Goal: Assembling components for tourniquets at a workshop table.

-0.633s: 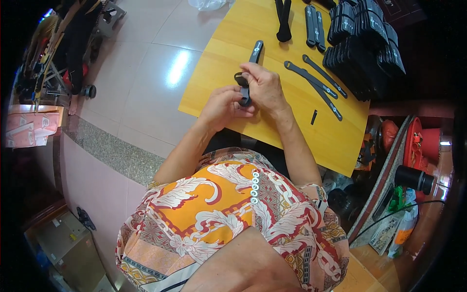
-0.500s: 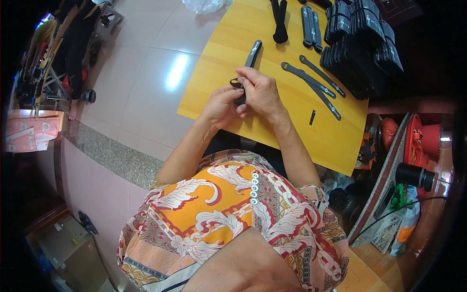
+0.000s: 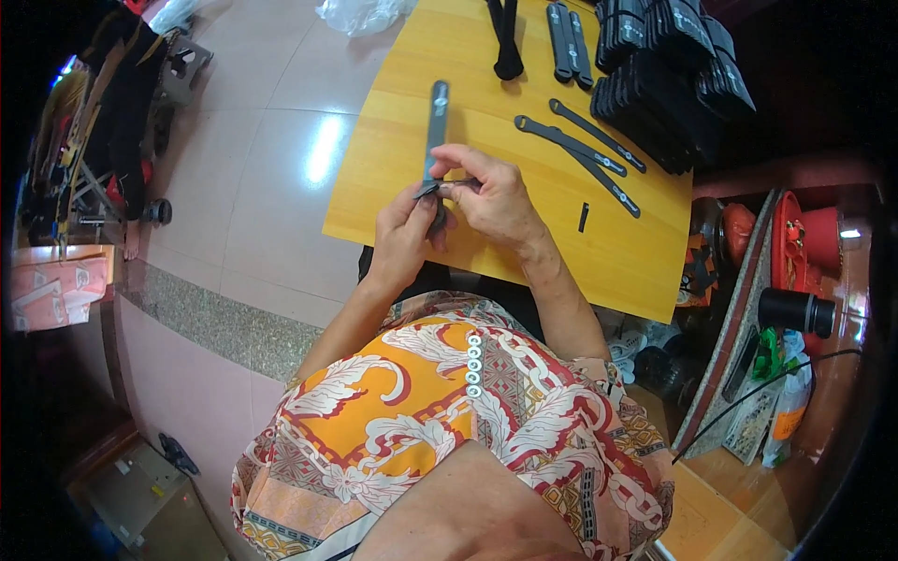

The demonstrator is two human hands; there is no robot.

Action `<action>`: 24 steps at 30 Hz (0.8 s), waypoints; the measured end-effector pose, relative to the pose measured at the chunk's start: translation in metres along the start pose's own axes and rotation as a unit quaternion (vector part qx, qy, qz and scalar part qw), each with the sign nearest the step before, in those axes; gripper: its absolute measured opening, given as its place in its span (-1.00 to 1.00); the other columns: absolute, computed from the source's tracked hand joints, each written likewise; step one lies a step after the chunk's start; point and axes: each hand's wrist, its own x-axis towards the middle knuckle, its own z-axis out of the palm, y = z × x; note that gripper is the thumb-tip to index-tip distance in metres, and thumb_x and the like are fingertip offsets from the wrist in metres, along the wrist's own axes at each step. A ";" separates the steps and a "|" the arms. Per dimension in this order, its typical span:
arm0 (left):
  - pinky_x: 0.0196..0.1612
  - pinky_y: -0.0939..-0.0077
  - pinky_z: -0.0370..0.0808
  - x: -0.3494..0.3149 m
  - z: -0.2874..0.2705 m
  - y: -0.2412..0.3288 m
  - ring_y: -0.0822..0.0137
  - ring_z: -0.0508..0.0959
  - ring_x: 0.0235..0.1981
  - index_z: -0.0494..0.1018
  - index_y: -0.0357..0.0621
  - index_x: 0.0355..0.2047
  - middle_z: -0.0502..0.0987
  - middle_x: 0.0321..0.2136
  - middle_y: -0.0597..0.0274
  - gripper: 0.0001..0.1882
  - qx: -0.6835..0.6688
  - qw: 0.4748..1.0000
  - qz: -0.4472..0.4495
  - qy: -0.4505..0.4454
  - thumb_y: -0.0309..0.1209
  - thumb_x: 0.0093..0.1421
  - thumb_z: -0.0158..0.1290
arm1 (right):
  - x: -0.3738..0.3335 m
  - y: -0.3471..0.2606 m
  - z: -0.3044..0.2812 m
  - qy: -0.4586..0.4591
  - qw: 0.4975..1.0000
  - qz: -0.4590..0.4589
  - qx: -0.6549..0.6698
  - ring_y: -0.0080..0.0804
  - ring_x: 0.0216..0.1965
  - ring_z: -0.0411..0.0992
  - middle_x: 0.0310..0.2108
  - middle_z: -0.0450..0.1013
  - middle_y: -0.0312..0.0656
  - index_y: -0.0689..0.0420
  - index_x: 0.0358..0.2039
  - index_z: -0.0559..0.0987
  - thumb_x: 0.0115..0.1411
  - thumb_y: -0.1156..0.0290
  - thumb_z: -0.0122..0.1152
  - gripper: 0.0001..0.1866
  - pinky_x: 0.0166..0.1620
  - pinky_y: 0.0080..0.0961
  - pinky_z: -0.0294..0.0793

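Close to the near left edge of the yellow table, both hands work on a narrow bundle of black straps (image 3: 437, 126) with pale print. My left hand (image 3: 402, 234) grips its lower part, the thumb lying on top. With bent fingertips, my right hand (image 3: 496, 198) pinches a thin dark band at the middle of the bundle; part of it is hidden by the fingers. The bundle's far end points away from me. To the right of my right hand lie several loose black straps (image 3: 572, 147), each with a slotted end, and a short black strip (image 3: 584, 218).
Tall stacks of banded black straps (image 3: 645, 103) stand at the table's (image 3: 374, 159) far right. Nearer the middle are more straps side by side (image 3: 567, 45) and a crossed dark bundle (image 3: 506, 42). A shelf with red containers (image 3: 823, 229) is on the right; tiled floor (image 3: 271, 168) lies left.
The strap bundle has turned more upright, with more of its printed face showing. My right hand's fingertips have shifted onto the band. The whole view has moved slightly, sliding the table leftward.
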 end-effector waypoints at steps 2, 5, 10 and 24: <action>-0.67 0.71 0.27 -0.006 0.001 0.002 0.57 0.32 -0.72 0.34 -0.27 -0.29 0.40 -0.62 0.29 -0.79 0.047 0.999 0.023 -0.009 -0.38 0.27 -0.24 | 0.001 -0.002 0.001 -0.007 1.000 0.003 0.026 -0.45 -0.37 0.43 -0.34 0.41 -0.20 0.25 -0.19 0.44 -0.03 0.71 0.09 -0.67 -0.34 -0.64 0.45; -0.71 0.77 0.23 -0.011 0.005 0.006 0.63 0.30 -0.74 0.29 -0.23 -0.35 0.40 -0.62 0.32 -0.82 0.095 0.993 0.063 -0.023 -0.38 0.28 -0.24 | -0.001 -0.006 0.004 0.013 0.995 -0.085 -0.048 -0.38 -0.40 0.43 -0.35 0.39 -0.13 0.29 -0.32 0.46 -0.01 0.67 0.07 -0.81 -0.40 -0.55 0.42; -0.71 0.77 0.23 -0.015 0.015 0.012 0.63 0.30 -0.75 0.30 -0.24 -0.31 0.39 -0.64 0.33 -0.82 0.108 0.993 0.031 -0.048 -0.39 0.27 -0.23 | -0.005 -0.011 0.008 0.089 0.985 -0.052 -0.141 -0.31 -0.46 0.40 -0.44 0.37 -0.05 0.30 -0.40 0.43 0.03 0.59 0.07 -0.91 -0.42 -0.44 0.38; -0.67 0.78 0.26 -0.036 -0.025 0.027 0.62 0.38 -0.69 0.39 -0.33 -0.14 0.43 -0.64 0.33 -0.72 0.007 0.940 -0.132 -0.314 -0.42 0.18 -0.07 | -0.095 -0.012 -0.275 0.714 0.594 0.032 -0.370 -0.20 -0.63 0.33 -0.71 0.33 -0.04 0.34 -0.68 0.32 0.02 0.45 -0.03 -0.77 -0.47 -0.25 0.31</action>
